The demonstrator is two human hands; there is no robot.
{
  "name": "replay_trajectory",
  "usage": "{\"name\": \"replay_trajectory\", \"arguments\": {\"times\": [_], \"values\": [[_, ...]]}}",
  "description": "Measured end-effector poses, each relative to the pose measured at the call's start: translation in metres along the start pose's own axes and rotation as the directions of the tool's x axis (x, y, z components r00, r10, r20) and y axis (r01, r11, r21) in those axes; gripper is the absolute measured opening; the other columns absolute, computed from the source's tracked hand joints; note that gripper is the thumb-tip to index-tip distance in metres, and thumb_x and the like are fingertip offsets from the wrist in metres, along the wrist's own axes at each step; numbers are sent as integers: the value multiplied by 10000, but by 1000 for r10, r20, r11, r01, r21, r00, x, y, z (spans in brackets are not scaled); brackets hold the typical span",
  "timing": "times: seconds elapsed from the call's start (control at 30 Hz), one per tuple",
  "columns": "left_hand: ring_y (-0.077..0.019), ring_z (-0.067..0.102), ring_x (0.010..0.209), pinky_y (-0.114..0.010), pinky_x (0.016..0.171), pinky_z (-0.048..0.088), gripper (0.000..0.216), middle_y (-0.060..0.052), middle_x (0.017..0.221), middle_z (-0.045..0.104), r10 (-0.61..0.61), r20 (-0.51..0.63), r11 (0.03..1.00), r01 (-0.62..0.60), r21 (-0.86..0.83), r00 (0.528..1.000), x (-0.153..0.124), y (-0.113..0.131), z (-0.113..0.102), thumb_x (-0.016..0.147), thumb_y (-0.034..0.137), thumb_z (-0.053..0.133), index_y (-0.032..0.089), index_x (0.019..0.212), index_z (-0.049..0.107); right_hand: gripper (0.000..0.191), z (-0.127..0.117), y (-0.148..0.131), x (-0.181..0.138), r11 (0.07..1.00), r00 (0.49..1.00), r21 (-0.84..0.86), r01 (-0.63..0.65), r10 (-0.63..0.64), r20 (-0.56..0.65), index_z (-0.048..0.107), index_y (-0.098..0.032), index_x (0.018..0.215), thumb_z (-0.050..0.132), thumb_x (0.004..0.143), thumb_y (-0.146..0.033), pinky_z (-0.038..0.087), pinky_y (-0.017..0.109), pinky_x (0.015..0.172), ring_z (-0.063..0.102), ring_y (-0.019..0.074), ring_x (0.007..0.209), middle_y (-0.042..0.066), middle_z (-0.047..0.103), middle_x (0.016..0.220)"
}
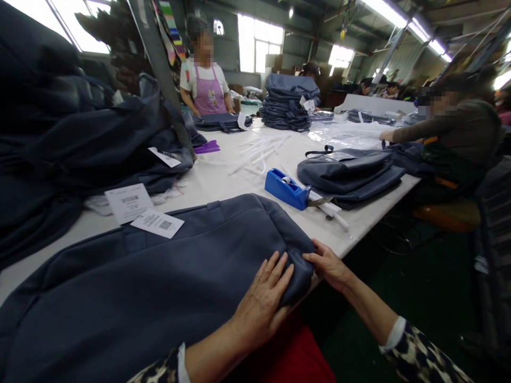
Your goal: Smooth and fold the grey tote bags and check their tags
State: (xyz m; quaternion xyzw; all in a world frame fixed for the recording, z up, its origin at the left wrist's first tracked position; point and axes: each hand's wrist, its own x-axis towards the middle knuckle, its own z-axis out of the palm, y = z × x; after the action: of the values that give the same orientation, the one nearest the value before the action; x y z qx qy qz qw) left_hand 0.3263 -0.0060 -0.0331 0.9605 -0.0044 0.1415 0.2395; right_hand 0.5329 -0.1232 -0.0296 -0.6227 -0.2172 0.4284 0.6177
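A dark blue bag (191, 266) lies flat across the near part of the table, one end at the front edge. My left hand (261, 298) rests flat on the bag near its right end, fingers stretched out. At the right corner, my right hand (329, 263) pinches the bag's edge between thumb and fingers. Two white paper tags, a printed label (130, 203) and a smaller tag (158, 223) with a square code, lie at the bag's far edge.
Beyond the bag stands a blue tape dispenser (287, 189) beside white strips (259, 154). More bags (351, 173) lie at right, with a tall stack (289, 103) behind. Dark bags (99, 138) heap up on the left. Co-workers stand across the white table (223, 181) and at right.
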Motion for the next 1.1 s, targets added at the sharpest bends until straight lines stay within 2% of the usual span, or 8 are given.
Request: {"name": "replay_trajectory", "arguments": {"times": [0.23, 0.33, 0.47, 0.6, 0.7, 0.8, 0.87, 1.1], "values": [[-245, 196, 1501, -505, 1198, 311, 598, -83, 1581, 336, 91, 100, 996, -89, -21, 991, 0, 3, -6, 971, 186, 474, 222, 1531, 266, 483, -12, -17, -6, 990, 984, -132, -59, 80, 159, 575, -237, 1216, 726, 806, -441, 492, 225, 606, 638, 162, 841, 33, 684, 1080], [-242, 201, 1500, -506, 1201, 299, 601, -86, 1580, 337, 94, 102, 996, -94, -3, 990, 0, 3, -6, 958, 168, 483, 216, 1522, 284, 510, -1, -27, -10, 960, 996, -274, -52, 69, 55, 578, -246, 1212, 700, 808, -532, 550, 332, 758, 633, 240, 1020, 53, 667, 1176], [-232, 226, 1493, -502, 1209, 279, 555, -75, 1575, 348, 108, 130, 994, -112, 19, 986, -2, 1, -2, 971, 154, 446, 211, 1507, 314, 520, 17, -15, -10, 953, 990, -296, 67, -100, -99, 571, -217, 1138, 763, 743, -495, 501, 370, 918, 626, 241, 1038, 57, 685, 1124], [-204, 278, 1475, -474, 1208, 285, 612, -80, 1551, 392, 159, 148, 987, -160, -3, 976, -4, 0, 1, 933, 70, 416, 204, 1517, 289, 453, 17, 5, -5, 932, 963, -310, 188, -237, -129, 515, -231, 1082, 716, 782, -504, 508, 335, 831, 624, 195, 882, 11, 672, 972], [-220, 282, 1474, -468, 1210, 274, 625, -104, 1559, 372, 169, 147, 985, -173, 15, 974, -6, 1, 2, 942, 135, 454, 195, 1531, 254, 431, 8, 6, -2, 895, 959, -406, 185, -255, -127, 553, -224, 1022, 724, 772, -530, 505, 326, 800, 612, 198, 860, 4, 662, 923], [-273, 277, 1474, -484, 1213, 252, 814, -146, 1577, 327, 160, 129, 982, -171, 78, 979, -7, 3, 5, 887, 317, 639, 172, 1549, 188, 413, -3, -1, -6, 950, 995, -299, 90, -99, -17, 605, -224, 1009, 680, 811, -579, 519, 316, 726, 623, 198, 822, 7, 666, 891], [-284, 322, 1451, -475, 1211, 258, 862, -150, 1564, 349, 128, 85, 979, -140, 150, 988, -8, 4, 10, 858, 320, 683, 179, 1549, 187, 417, -11, -4, -10, 981, 999, -191, 36, -29, 39, 615, -228, 964, 585, 865, -632, 519, 305, 650, 616, 179, 727, -1, 648, 801], [-298, 478, 1314, -481, 1164, 350, 602, -156, 1423, 502, 99, -13, 937, -89, 339, 995, -11, 6, 21, 964, 241, 506, 143, 1514, 282, 504, -19, 6, -13, 997, 995, -32, 66, -63, 76, 636, -188, 909, 514, 882, -676, 537, 309, 592, 617, 168, 669, 31, 656, 777]]}}
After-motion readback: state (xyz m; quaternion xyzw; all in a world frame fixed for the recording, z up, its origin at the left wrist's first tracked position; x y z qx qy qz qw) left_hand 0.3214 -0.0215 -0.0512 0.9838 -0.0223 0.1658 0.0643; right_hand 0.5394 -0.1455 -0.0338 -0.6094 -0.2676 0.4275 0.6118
